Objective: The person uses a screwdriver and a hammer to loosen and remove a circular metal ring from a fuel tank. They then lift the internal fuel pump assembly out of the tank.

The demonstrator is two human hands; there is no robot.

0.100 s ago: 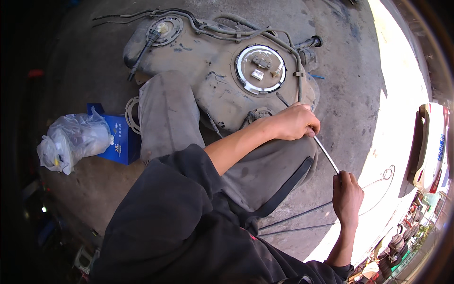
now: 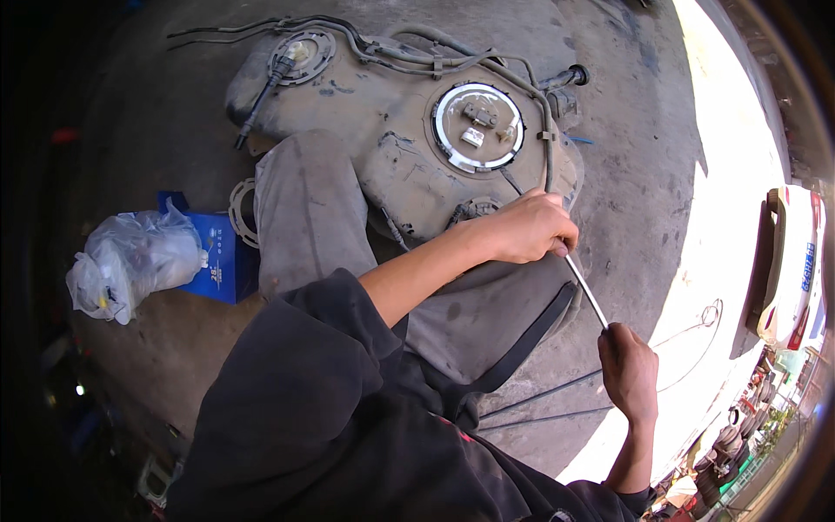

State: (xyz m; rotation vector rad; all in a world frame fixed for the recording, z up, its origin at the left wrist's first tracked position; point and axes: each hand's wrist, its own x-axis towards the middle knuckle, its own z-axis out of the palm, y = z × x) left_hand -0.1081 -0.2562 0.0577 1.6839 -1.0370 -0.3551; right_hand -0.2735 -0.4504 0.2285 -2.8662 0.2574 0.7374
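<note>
My left hand [image 2: 529,228] is closed round the middle of a long thin metal bar [image 2: 587,294]. The bar's outer end is in the closed fist of my right hand [image 2: 629,371]. From under my left hand, the dark tip slants up to the lower edge of a round, bright-ringed cover [image 2: 452,150] on a dusty fuel tank [image 2: 383,178]; whether it touches the ring I cannot tell. A connector and a small white label show on the cover. My legs are bent against the tank's near side.
Hoses [image 2: 426,59] run along the tank's far side, and a second round port [image 2: 310,57] lies at its left. On the left are a blue box [image 2: 222,257], a plastic-wrapped part [image 2: 143,257] and a loose ring [image 2: 242,211]. A white car [image 2: 791,270] stands far right.
Both hands have shifted slightly left and down with the bar. Its tip now lies closer to the cover's lower edge.
</note>
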